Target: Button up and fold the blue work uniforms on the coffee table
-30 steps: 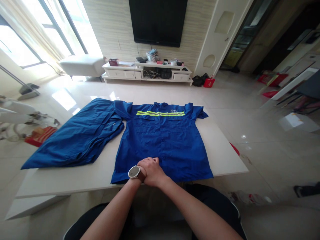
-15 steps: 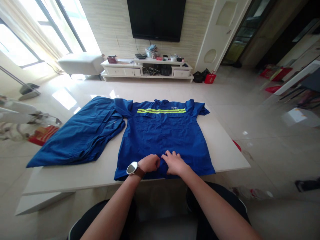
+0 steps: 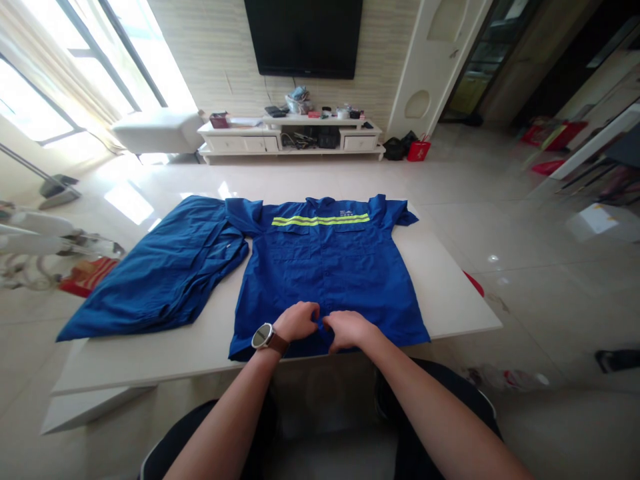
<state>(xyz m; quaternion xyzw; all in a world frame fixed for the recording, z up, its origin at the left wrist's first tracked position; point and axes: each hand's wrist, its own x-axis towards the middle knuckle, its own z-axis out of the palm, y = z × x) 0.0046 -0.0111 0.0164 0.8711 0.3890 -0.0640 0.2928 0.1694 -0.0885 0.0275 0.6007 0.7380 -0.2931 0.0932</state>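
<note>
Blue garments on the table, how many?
2. A short-sleeved work shirt spread open-side up across the middle of the white table, and a folded blue garment to its left. Another could be hidden within the folds; can't tell.

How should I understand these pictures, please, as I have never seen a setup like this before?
There is no machine here: the bare hands belong to a person wearing one camera on the head, which looks forward and down. The left hand has a watch on its wrist; the right hand is beside it. On the white table lies a blue shirt, spread front up; another blue garment lies to its left. Both hands are at the shirt's lower middle, but whether they grip it is unclear.
</note>
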